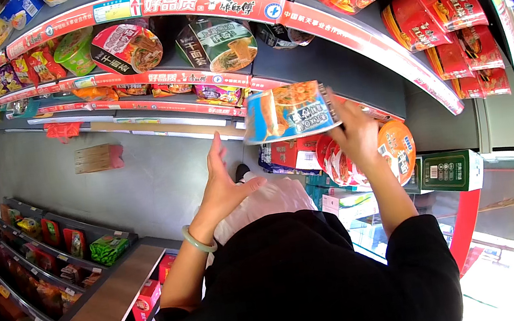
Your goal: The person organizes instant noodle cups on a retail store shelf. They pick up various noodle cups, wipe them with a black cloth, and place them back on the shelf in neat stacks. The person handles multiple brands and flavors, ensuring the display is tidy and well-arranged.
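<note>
My right hand (357, 134) grips the end of a blue instant-noodle tub (285, 112), which bears a noodle picture and writing. The tub is held level in front of the lower shelves, its edges a little blurred. To its left, my left hand (227, 179) is raised with thumb and fingers apart, holding nothing; a pale green bangle (198, 240) circles that wrist. Below my right hand are stacked red noodle tubs (335, 157) and an orange noodle tub (396, 151), partly hidden by the forearm.
A black-and-green noodle tub (218, 45) and a pink one (126, 48) stand on the shelf ahead. Red noodle buckets (432, 3) fill the upper right. A cardboard box (94, 158) lies on the floor (61, 203). Snack racks (41, 240) stand at left, a green box (451, 171) at right.
</note>
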A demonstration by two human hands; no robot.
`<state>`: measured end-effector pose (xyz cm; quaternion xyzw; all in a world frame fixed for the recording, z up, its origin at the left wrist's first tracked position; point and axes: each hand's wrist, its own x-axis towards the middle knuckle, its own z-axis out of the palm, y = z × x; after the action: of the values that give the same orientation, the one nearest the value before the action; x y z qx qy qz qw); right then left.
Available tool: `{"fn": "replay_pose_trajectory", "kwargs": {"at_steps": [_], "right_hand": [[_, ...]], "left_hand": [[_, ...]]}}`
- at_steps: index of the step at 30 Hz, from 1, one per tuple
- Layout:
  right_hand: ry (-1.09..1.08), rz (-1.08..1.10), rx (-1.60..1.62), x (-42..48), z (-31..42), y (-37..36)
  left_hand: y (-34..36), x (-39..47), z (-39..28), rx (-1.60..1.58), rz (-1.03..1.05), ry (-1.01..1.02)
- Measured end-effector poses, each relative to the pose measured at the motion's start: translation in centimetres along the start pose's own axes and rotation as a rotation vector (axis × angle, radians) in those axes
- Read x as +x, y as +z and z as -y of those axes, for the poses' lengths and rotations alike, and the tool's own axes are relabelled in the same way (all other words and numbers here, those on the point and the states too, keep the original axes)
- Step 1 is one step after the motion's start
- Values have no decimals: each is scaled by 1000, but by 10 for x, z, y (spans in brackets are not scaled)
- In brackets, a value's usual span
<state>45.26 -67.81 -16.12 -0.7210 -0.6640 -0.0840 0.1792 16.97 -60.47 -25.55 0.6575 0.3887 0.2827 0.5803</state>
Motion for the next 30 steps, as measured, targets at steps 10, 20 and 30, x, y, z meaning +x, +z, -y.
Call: {"fn": "replay_pose_trajectory", "kwargs": {"at_steps": [10,20,30], "right_hand": [[332,286,856,68,9,77],[191,435,770,218,-30,168],[159,27,457,139,55,106]], "left_hand": [[-22,-12,29,-816,-10,-269],[-52,-61,51,-961,-220,-315],[-63,-76,49,-1022,-305,-163]]}}
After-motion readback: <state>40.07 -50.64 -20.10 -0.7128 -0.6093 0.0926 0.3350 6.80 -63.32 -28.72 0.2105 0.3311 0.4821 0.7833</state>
